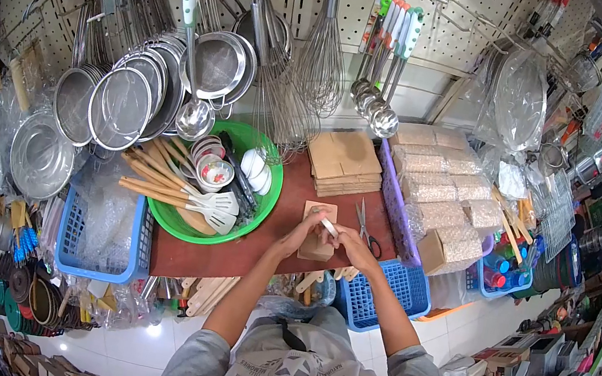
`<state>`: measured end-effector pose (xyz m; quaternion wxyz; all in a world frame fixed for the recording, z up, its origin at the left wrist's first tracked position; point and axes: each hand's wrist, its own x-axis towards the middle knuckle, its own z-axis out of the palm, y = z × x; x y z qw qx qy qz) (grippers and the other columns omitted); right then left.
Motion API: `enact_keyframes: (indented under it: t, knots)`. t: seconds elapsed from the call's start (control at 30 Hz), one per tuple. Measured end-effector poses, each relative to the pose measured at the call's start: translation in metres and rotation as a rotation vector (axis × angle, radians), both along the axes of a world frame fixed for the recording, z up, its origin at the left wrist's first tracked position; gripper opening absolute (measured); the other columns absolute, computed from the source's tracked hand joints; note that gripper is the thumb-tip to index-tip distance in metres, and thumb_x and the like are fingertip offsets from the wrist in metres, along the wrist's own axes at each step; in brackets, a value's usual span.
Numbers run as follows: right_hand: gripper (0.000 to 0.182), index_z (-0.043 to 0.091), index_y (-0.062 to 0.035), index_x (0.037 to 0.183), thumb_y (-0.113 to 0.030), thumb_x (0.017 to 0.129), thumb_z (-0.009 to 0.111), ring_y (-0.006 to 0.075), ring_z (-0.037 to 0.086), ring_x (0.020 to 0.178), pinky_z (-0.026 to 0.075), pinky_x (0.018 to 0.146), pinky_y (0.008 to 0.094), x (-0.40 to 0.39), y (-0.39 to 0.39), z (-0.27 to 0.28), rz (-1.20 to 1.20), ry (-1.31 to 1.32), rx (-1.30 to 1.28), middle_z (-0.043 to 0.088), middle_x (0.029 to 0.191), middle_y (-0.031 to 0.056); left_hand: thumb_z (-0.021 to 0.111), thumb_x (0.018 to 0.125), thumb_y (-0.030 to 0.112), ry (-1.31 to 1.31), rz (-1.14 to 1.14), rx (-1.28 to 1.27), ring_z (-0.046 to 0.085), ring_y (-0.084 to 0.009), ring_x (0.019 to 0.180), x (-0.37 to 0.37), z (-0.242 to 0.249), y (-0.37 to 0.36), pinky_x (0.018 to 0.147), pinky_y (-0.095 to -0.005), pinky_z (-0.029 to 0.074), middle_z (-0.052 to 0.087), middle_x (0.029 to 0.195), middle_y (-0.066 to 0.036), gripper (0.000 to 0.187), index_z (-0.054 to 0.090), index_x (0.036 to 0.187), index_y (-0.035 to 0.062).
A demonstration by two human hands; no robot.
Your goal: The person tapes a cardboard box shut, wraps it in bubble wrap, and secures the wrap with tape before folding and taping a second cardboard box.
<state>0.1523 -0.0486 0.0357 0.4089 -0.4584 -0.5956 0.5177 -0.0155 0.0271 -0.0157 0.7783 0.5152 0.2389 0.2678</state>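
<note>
A small brown cardboard box [316, 249] stands on the red-brown table in front of me. Just over it is a small white roll [329, 227], perhaps tape; its kind is too small to tell for sure. My left hand [300, 230] has its fingers closed round the roll from the left. My right hand [352, 245] meets it from the right, fingertips pinched at the roll's edge. Scissors [368, 228] with dark handles lie on the table just right of my right hand. Behind the box is a stack of flat brown cardboard [344, 162].
A green basin [274, 191] with spatulas and bowls stands left. A purple basket [401, 206] holds bubble-wrapped boxes [438, 188] at right. Blue baskets [385, 295] sit at the table's front edge. Strainers [122, 108] and whisks [323, 63] hang from the pegboard.
</note>
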Motion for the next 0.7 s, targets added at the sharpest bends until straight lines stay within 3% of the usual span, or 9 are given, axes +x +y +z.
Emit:
enact_keyframes:
  t: [0.07, 0.17, 0.27, 0.37, 0.47, 0.57, 0.67, 0.7]
  knots:
    - [0.025, 0.051, -0.002, 0.078, -0.021, 0.089, 0.038, 0.0134, 0.041, 0.071, 0.036, 0.068, 0.0275, 0.003, 0.002, -0.009, -0.005, -0.016, 0.006, 0.046, 0.072, 0.0009, 0.036, 0.101, 0.049, -0.116, -0.098, -0.116, 0.053, -0.0154, 0.103, -0.004, 0.011, 0.0, 0.098, -0.0309, 0.036, 0.058, 0.102, -0.006, 0.052, 0.04, 0.136, 0.0107]
    - [0.026, 0.051, -0.0014, 0.077, -0.021, 0.089, 0.038, 0.0133, 0.041, 0.07, 0.036, 0.067, 0.0271, 0.006, 0.003, -0.019, -0.03, -0.101, 0.022, 0.045, 0.072, 0.0008, 0.038, 0.1, 0.05, -0.023, 0.059, -0.018, 0.053, -0.0155, 0.103, 0.005, -0.021, 0.005, 0.097, -0.0317, 0.036, 0.057, 0.103, -0.006, 0.054, 0.038, 0.137, 0.0109]
    - [0.026, 0.051, -0.0009, 0.078, -0.02, 0.088, 0.037, 0.0134, 0.042, 0.069, 0.037, 0.067, 0.0267, 0.009, 0.004, -0.022, -0.032, -0.11, 0.01, 0.046, 0.072, 0.0011, 0.041, 0.099, 0.051, 0.215, 0.107, 0.28, 0.052, -0.016, 0.105, 0.003, 0.005, -0.007, 0.094, -0.0317, 0.037, 0.056, 0.104, -0.005, 0.055, 0.037, 0.138, 0.0113]
    - [0.026, 0.051, -0.0011, 0.079, -0.02, 0.088, 0.036, 0.0131, 0.042, 0.069, 0.037, 0.067, 0.0262, 0.004, 0.003, -0.016, -0.006, -0.068, 0.012, 0.047, 0.073, 0.0012, 0.042, 0.099, 0.05, 0.115, 0.083, 0.121, 0.054, -0.0179, 0.102, -0.001, 0.016, -0.01, 0.092, -0.033, 0.039, 0.056, 0.1, -0.006, 0.057, 0.035, 0.138, 0.0106]
    - [0.025, 0.051, -0.0015, 0.08, -0.02, 0.087, 0.036, 0.0127, 0.042, 0.069, 0.037, 0.067, 0.026, 0.0, 0.003, -0.003, 0.012, -0.024, -0.029, 0.047, 0.073, 0.0013, 0.042, 0.098, 0.05, 0.031, 0.043, 0.031, 0.057, -0.0194, 0.098, 0.004, -0.022, 0.008, 0.092, -0.0338, 0.04, 0.058, 0.096, -0.007, 0.058, 0.035, 0.138, 0.009]
    - [0.026, 0.051, -0.0019, 0.079, -0.021, 0.088, 0.036, 0.0122, 0.041, 0.069, 0.037, 0.068, 0.0263, 0.0, 0.001, 0.003, -0.007, -0.024, -0.011, 0.047, 0.073, 0.0009, 0.043, 0.098, 0.05, -0.138, -0.07, -0.128, 0.057, -0.0197, 0.091, -0.001, 0.005, 0.004, 0.091, -0.034, 0.041, 0.058, 0.093, -0.008, 0.058, 0.035, 0.138, 0.0079]
    - [0.029, 0.052, -0.0021, 0.079, -0.022, 0.091, 0.035, 0.0121, 0.041, 0.068, 0.036, 0.068, 0.0267, 0.007, 0.006, -0.018, -0.03, -0.081, 0.025, 0.046, 0.072, 0.0, 0.042, 0.098, 0.05, -0.054, 0.042, -0.058, 0.057, -0.0198, 0.087, 0.009, -0.035, 0.012, 0.088, -0.0325, 0.041, 0.058, 0.094, -0.008, 0.057, 0.036, 0.136, 0.0087]
    - [0.03, 0.052, -0.0021, 0.078, -0.023, 0.091, 0.034, 0.0121, 0.04, 0.068, 0.036, 0.068, 0.0268, 0.009, 0.007, -0.023, -0.037, -0.105, 0.032, 0.045, 0.071, -0.0004, 0.042, 0.098, 0.05, 0.04, 0.059, 0.067, 0.057, -0.0201, 0.086, 0.009, -0.03, 0.011, 0.088, -0.0326, 0.041, 0.059, 0.095, -0.009, 0.056, 0.037, 0.136, 0.0092]
